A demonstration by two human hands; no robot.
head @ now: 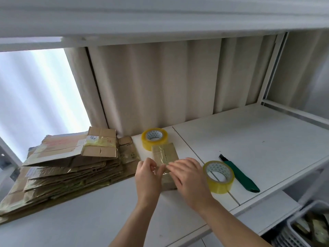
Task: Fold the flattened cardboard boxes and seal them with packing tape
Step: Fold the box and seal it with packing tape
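I see both hands on a small brown cardboard box (164, 158) covered with glossy clear tape, lying on the white table (249, 139). My left hand (147, 177) pinches the tape at the box's near end; my right hand (188, 177) lies flat on it with straight fingers. Just right of the right hand stands a yellowish tape roll (219, 176), then a green-handled cutter (240, 173). Beyond the hands is another tape roll (154, 138). Left of the left hand sits a stack of flattened cardboard boxes (67, 166).
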